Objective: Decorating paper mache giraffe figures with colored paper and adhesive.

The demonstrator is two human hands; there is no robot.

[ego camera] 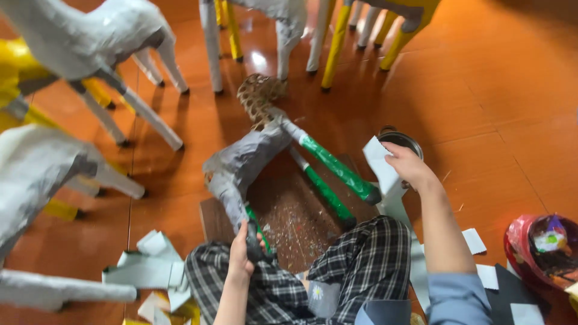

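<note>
We grip one leg of the paper-covered animal figure [247,159] in our left hand [241,256], steadying it upside down over our lap. Our right hand [409,168] pinches a grey paper strip [380,165] beside the small tin [402,139], far right.

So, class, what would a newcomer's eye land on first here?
Probably the half-covered animal figure lying in the middle, grey paper on its body and green legs sticking out. The left hand grips one leg, while the right hand holds a paper strip by a small tin. Finished grey figures stand around on the orange floor.
</note>
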